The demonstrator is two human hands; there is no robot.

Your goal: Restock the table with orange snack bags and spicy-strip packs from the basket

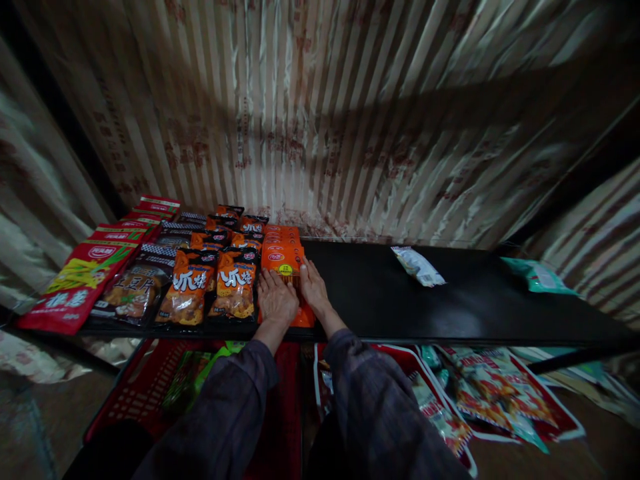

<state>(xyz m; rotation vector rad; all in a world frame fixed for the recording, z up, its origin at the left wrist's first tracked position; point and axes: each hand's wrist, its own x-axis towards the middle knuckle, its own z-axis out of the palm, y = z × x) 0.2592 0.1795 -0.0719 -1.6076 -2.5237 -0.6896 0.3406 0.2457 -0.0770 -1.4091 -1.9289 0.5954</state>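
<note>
Both hands rest on a row of orange snack packets [280,243] on a black shelf [360,293]. My left hand [277,297] lies flat over the front packet, fingers stretched out. Against the row's right side is my right hand [314,287], its fingers straight and pointing away from me. Just left of my left hand stand orange-and-black snack bags [235,283] in two columns. Beyond them come dark bags with a checkered top [133,287] and red snack bags [83,280] at the far left.
A white packet [417,265] and a teal packet [540,277] lie on the right part of the shelf. Below are a red basket [143,380] with green packets and red-and-white trays [567,423] with more bags. A striped curtain [320,120] hangs behind; dark posts flank the shelf.
</note>
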